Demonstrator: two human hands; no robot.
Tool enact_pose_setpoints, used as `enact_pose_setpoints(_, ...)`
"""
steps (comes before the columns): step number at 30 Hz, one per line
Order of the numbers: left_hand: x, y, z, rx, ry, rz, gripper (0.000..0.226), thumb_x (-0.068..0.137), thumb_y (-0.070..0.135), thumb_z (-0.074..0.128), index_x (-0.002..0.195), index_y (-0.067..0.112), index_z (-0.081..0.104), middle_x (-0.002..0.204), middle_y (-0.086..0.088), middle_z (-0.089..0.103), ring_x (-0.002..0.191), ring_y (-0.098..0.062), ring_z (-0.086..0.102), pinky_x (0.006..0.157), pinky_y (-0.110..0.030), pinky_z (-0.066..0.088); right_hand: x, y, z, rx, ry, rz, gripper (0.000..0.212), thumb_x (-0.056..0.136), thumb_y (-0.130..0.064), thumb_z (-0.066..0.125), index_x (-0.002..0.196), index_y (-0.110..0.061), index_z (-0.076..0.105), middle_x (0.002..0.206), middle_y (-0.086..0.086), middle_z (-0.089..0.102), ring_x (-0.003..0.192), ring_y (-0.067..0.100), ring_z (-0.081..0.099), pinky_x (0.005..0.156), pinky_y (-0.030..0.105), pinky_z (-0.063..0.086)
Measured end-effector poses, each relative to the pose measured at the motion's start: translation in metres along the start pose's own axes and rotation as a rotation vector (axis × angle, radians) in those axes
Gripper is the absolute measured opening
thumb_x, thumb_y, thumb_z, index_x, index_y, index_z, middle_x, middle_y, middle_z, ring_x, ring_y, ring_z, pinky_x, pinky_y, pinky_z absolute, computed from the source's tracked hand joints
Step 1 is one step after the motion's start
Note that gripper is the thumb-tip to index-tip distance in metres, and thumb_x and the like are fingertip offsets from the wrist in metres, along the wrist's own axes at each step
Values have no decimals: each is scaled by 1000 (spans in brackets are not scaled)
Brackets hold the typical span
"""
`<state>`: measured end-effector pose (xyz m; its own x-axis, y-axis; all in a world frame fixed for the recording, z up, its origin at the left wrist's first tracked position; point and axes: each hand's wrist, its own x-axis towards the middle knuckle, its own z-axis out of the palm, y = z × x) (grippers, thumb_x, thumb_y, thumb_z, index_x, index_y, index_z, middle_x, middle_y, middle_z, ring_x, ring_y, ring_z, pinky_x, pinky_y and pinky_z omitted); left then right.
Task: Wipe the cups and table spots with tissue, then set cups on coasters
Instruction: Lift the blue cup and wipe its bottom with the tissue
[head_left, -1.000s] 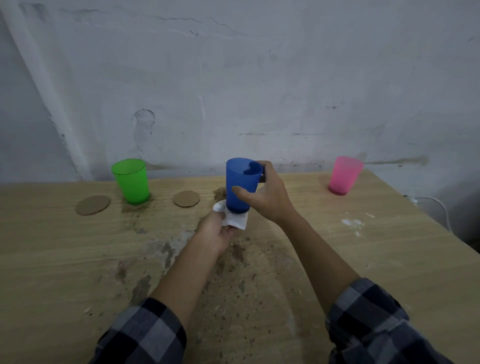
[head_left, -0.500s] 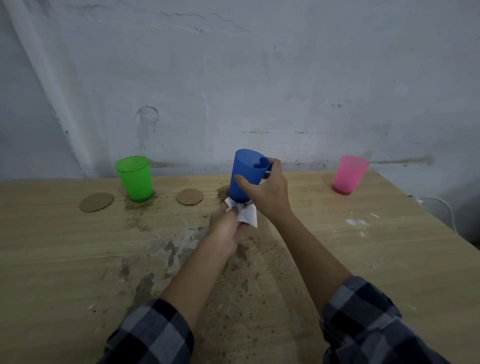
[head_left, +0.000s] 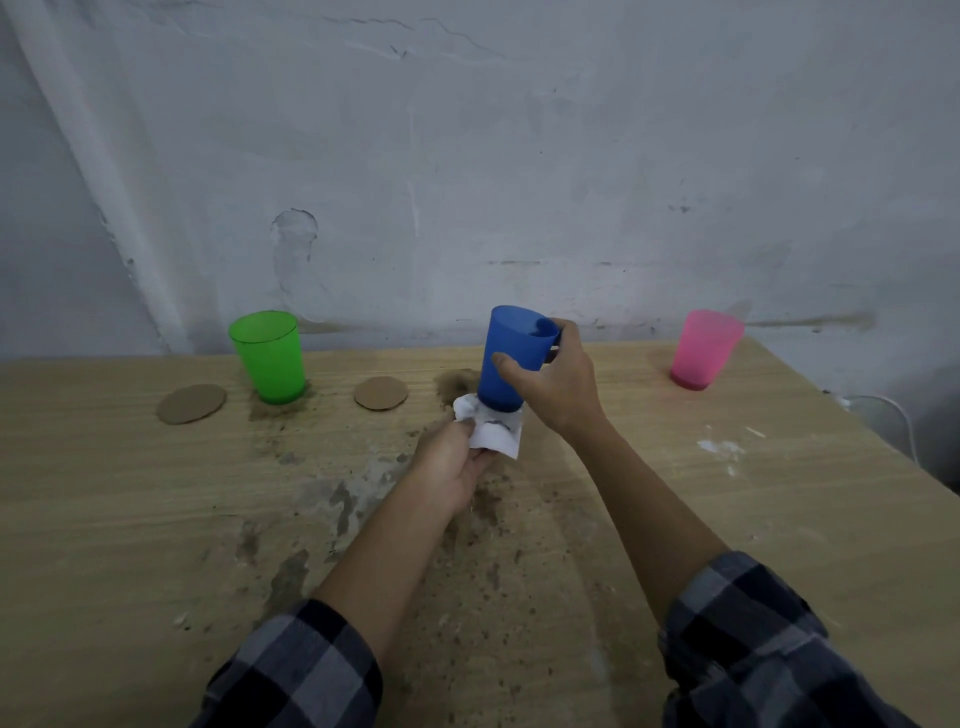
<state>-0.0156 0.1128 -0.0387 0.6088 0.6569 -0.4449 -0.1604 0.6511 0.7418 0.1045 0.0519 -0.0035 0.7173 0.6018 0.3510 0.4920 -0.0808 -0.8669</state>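
Wiping under the blue cup (head_left: 511, 364), gripped in the right hand (head_left: 558, 384), with tissue (head_left: 493, 436) pinched in the left hand (head_left: 449, 467) just beneath. Apparently yet to do: green cup (head_left: 269, 356) leftward, pink cup (head_left: 704, 356) rightward, table spots (head_left: 332, 499), coasters (head_left: 381, 393).

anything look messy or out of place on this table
Yes. Dark grimy stains spread across the middle of the table, a brown patch lies around the green cup, and a white smear marks the right side. The left coaster and the right coaster lie bare; the green cup stands between them on the wood.
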Motion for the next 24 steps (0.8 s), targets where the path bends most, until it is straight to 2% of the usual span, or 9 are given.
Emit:
enact_pose_setpoints(3,2,3,-3,9,14,38,31,99,8,46,129,3,53,124,-18,61,107,-30,63,81,-40,55,13,4,-3,-28,3,7,65,79,-34,77,130,-16,40,116,-3,53,92,5,56,56,10,45)
enact_pose_setpoints(7,8,8,-9,-3,14,22,31,98,9,47,127,1,55,121,-18,63,105,-29,64,84,-40,55,37,14,-4,-89,1,23,72,78,-35,79,133,-13,38,125,2,50,103,17,53,58,12,41)
enact_pose_setpoints(10,14,13,-12,-26,15,8,30,98,9,49,127,0,52,120,-18,63,98,-27,65,74,-37,54,59,23,-3,-126,8,48,76,76,-37,81,132,-12,38,129,6,49,107,22,52,65,19,40)
enact_pose_setpoints(13,22,16,-14,-13,8,1,34,97,11,52,128,-1,52,123,-18,62,98,-25,65,67,-33,54,79,31,1,-149,15,70,78,75,-37,82,132,-11,37,130,8,50,110,25,52,65,19,38)
enact_pose_setpoints(21,46,24,-16,-21,-53,-18,32,95,3,50,127,0,53,123,-16,64,110,-27,63,81,-34,54,110,48,28,-177,-68,115,83,73,-36,83,135,-9,35,133,8,47,120,27,49,86,35,50)
enact_pose_setpoints(24,54,25,-18,-11,-49,-15,35,92,-1,51,127,0,54,121,-16,66,108,-26,65,83,-34,55,111,53,36,-159,-55,141,83,73,-36,83,136,-10,35,134,8,46,121,26,48,87,34,51)
